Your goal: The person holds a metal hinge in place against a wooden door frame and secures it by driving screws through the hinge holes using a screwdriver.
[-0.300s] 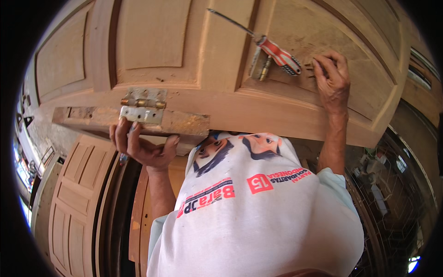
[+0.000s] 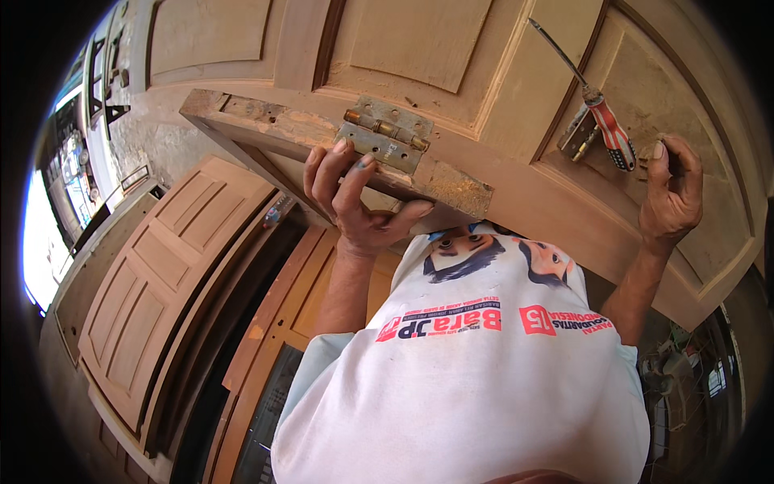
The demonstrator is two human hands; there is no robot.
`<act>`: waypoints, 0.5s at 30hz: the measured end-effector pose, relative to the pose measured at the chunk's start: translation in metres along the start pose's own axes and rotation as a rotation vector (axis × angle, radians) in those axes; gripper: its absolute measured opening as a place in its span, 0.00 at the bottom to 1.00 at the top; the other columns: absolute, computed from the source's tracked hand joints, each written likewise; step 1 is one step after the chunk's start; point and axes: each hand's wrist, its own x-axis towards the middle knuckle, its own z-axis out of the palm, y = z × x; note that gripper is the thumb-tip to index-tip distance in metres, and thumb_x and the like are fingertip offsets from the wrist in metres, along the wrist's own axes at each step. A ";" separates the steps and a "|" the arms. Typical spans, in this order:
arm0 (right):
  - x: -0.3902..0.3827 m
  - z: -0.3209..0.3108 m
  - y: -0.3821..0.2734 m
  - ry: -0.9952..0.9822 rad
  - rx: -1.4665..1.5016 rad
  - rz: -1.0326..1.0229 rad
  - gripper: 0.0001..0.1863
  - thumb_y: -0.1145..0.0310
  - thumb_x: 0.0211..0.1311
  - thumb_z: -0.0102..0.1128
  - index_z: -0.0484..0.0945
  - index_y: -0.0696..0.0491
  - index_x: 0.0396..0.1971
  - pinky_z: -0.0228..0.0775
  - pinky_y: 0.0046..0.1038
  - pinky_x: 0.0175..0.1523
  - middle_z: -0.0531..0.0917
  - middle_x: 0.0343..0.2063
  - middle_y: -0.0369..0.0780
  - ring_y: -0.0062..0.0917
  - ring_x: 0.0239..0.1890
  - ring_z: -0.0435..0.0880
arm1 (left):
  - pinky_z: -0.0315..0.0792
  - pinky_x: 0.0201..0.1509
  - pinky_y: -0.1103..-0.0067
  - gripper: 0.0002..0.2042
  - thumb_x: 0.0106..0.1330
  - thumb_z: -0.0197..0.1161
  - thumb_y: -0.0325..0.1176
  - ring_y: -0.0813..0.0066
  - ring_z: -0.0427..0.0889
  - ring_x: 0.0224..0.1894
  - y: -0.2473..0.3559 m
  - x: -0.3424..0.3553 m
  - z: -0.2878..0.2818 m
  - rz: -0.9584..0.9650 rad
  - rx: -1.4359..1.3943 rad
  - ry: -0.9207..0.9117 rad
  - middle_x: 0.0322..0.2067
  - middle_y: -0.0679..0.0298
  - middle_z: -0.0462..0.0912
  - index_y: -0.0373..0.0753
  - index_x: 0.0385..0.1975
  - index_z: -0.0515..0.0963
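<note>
A metal butt hinge [image 2: 389, 133] with a brass-coloured pin lies unfolded, one leaf on the wooden rail [image 2: 459, 187] and the other on the door [image 2: 516, 181]. My left hand [image 2: 363, 206] grips the rail from the near side, its fingertips pressing the hinge's near leaf and its thumb under the wood. Over the recessed panel at the right, my right hand [image 2: 676, 194] has its fingers drawn together beside small dark screw-like pieces [image 2: 644, 161]; what it pinches is too small to make out. A screwdriver [image 2: 610, 133] with a red, white and dark handle rests across a second hinge [image 2: 579, 135].
Panelled wooden doors [image 2: 173, 282] lean at the lower left, with an orange-brown wooden door [image 2: 310, 278] beside them. Wood dust lies on the big door's panels. A wire-guarded metal object [image 2: 677, 387] stands low at the right.
The whole view has swung, so the door and both hands appear farther right. My left hand stays on the hinge. My right hand's fingers have drawn closer together near the small pieces.
</note>
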 end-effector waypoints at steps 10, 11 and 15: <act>0.019 0.134 -0.104 -0.570 0.660 0.012 0.09 0.83 0.65 0.66 0.83 0.58 0.43 0.79 0.19 0.41 0.87 0.39 0.36 0.15 0.35 0.84 | 0.56 0.79 0.53 0.42 0.54 0.75 0.72 0.58 0.68 0.69 0.001 0.006 0.001 0.019 0.013 -0.015 0.60 0.58 0.72 0.47 0.58 0.71; 0.019 0.141 -0.110 -0.649 0.696 0.066 0.09 0.83 0.64 0.66 0.84 0.58 0.43 0.79 0.19 0.40 0.87 0.38 0.35 0.15 0.35 0.84 | 0.57 0.79 0.55 0.41 0.55 0.75 0.72 0.61 0.69 0.69 0.003 0.008 0.000 0.012 0.014 -0.009 0.59 0.59 0.74 0.48 0.58 0.72; 0.027 0.155 -0.114 -0.807 0.731 0.115 0.07 0.81 0.65 0.68 0.87 0.58 0.41 0.79 0.19 0.38 0.87 0.41 0.36 0.16 0.36 0.84 | 0.58 0.79 0.60 0.40 0.56 0.74 0.72 0.65 0.70 0.68 0.003 0.002 0.002 0.003 0.001 0.023 0.58 0.60 0.76 0.48 0.56 0.72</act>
